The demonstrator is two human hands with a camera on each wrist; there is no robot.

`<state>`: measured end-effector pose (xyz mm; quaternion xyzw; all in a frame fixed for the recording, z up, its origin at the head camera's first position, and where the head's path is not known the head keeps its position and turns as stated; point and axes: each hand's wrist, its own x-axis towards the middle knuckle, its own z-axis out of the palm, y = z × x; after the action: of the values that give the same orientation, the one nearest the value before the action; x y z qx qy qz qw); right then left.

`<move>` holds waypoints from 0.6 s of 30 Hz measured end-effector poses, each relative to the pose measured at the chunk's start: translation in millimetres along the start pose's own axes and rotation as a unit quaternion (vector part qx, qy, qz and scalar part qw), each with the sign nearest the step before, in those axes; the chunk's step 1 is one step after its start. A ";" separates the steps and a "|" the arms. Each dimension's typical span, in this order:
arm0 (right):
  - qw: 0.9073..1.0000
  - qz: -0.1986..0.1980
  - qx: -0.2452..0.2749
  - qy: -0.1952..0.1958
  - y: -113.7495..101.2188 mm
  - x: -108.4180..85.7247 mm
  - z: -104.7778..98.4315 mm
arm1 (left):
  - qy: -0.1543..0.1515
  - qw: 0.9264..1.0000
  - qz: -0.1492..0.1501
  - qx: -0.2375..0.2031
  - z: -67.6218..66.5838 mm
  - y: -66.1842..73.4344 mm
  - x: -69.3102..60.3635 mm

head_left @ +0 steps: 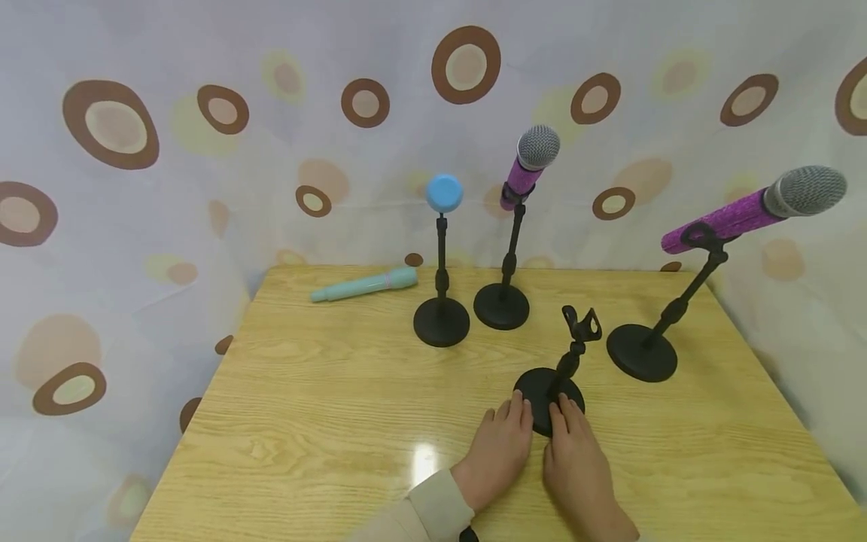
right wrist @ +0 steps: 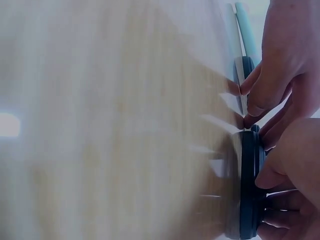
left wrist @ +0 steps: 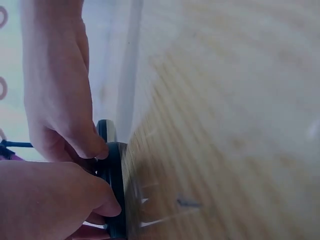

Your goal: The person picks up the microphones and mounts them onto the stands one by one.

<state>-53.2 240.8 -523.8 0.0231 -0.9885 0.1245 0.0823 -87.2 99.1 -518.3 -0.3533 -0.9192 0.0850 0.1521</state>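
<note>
A black microphone stand with an empty clip stands on its round base near the table's front. My left hand grips the left front rim of this base, fingers stretched forward. Beside it, my right hand holds the front right part of the same base. In the left wrist view, the left thumb lies on the dark base, with the right hand beyond. The right wrist view shows the right thumb and fingers against the base's edge, and the left hand above.
Two stands hold purple microphones, at the back and the right. A third stand carries a blue-topped item. A mint-green microphone-shaped object lies at the back left. Behind the wooden table hangs a patterned cloth.
</note>
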 end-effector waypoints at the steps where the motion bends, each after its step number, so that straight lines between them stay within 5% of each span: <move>1: 1.000 0.000 0.003 -0.002 -1.1 -1.0 0.2 | -0.003 1.000 0.001 -0.005 -0.8 -0.7 -1.9; 10: 1.000 -0.004 0.014 -0.010 -9.6 -9.7 0.8 | -0.006 0.997 -0.002 -0.078 -6.1 -8.5 -17.3; 18: 0.999 -0.003 0.023 -0.024 -20.1 -16.6 2.0 | -0.046 0.991 -0.018 -0.126 -11.3 -16.2 -28.3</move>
<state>-35.8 221.2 -523.6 0.0310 -0.9870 0.1465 0.0587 -73.6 68.7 -509.6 -0.3491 -0.9346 -0.0178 0.0652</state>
